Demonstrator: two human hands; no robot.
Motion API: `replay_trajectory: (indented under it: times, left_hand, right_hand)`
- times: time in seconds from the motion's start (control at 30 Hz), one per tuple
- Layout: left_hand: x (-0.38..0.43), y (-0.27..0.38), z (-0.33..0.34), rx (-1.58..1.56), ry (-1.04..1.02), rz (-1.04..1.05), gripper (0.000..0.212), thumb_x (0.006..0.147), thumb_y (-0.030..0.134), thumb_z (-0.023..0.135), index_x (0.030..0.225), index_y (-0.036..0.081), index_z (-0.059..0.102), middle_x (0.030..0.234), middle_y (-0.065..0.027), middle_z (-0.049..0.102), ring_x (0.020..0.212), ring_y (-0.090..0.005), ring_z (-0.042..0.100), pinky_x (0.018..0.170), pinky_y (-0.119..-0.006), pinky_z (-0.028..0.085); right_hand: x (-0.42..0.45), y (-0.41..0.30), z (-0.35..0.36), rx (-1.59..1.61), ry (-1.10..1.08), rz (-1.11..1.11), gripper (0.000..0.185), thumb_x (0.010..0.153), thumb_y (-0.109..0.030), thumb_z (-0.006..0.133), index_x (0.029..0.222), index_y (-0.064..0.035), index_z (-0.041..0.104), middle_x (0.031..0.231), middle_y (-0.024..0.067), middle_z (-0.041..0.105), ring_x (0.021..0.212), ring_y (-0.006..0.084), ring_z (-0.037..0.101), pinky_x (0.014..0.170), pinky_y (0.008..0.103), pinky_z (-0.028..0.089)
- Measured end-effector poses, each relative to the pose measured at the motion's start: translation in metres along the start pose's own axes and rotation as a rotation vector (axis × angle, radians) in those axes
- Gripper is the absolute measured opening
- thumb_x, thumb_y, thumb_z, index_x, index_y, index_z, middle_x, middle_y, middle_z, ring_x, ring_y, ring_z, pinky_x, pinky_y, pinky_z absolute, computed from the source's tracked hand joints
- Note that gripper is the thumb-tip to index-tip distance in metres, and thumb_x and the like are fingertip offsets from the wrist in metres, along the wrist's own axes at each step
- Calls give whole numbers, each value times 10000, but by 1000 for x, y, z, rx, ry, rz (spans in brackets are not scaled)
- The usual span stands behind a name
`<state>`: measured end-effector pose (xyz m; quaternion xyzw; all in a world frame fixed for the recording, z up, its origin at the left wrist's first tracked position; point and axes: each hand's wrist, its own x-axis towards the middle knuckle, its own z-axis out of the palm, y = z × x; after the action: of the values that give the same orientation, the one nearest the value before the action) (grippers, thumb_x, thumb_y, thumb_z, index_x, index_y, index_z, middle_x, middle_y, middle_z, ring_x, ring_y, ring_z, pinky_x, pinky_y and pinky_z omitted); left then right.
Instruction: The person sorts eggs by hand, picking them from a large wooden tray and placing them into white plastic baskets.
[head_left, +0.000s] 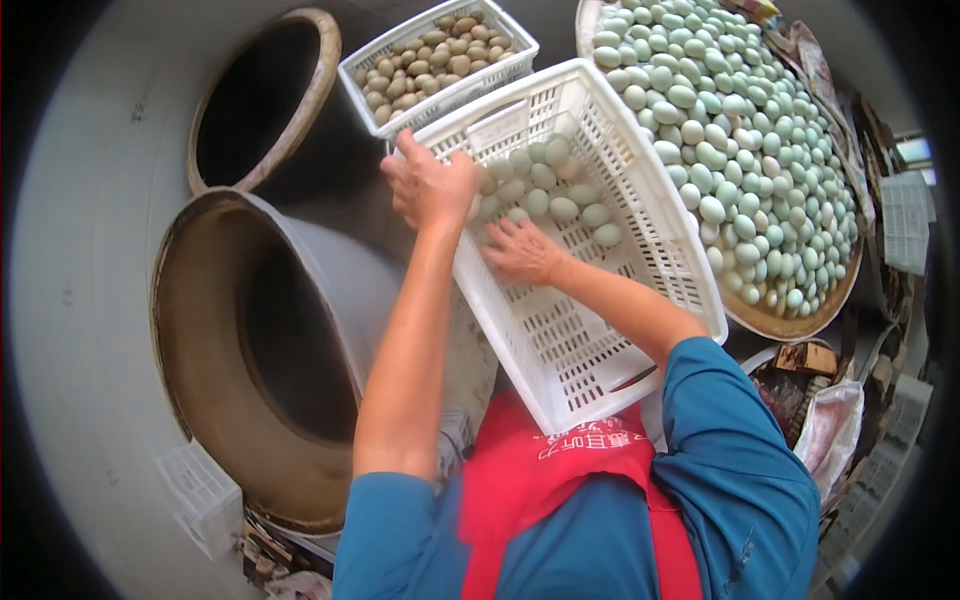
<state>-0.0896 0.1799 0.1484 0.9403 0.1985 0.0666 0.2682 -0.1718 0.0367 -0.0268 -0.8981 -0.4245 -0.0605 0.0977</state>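
Observation:
A white slotted plastic crate (660, 225) is tilted in front of me, its near edge against my red apron. Pale green eggs (564, 208) lie together in its far part. My left hand (435, 180) grips the crate's rim at the far left corner, some fingers outside the wall. Inside the crate, my right hand (523, 251) rests low with its fingers spread beside the nearest eggs; whether the fingertips touch an egg or the crate floor is unclear. Its palm is hidden.
Behind stands a white crate (365, 120) of brown eggs. A large round vat (814, 326) heaped with pale green eggs is at the right. Two big, dark-mouthed vats (169, 300) stand left. Wood pieces (806, 358) and a white sack (831, 427) lie at lower right.

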Motion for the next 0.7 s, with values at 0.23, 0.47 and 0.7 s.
replay_trajectory:
  times: [0.23, 0.47, 0.7]
  left_hand:
    - [0, 0, 0, 77, 19, 5, 773, 791, 374, 693, 1466, 107, 428, 1288, -279, 531, 1135, -475, 612, 954, -540, 511]
    - [4, -8, 3, 90, 17, -18, 776, 793, 388, 671, 1488, 132, 438, 1333, -256, 537, 1166, -445, 617, 976, -537, 511]
    - [1, 0, 7, 124, 17, -9, 772, 808, 384, 671, 1495, 133, 425, 1353, -242, 533, 1176, -441, 612, 986, -523, 504]
  right_hand:
    - [-6, -7, 6, 30, 33, 80, 350, 783, -358, 706, 1053, -138, 674, 1289, 131, 577, 1112, 279, 575, 791, 466, 516]
    - [-8, -15, 28, -69, -39, 33, 192, 838, -206, 651, 998, -121, 717, 1352, 177, 568, 919, 305, 660, 587, 394, 574]
    - [-9, -4, 25, 78, -135, 63, 266, 810, -248, 721, 1031, -101, 734, 1401, 235, 520, 874, 311, 709, 660, 416, 609]
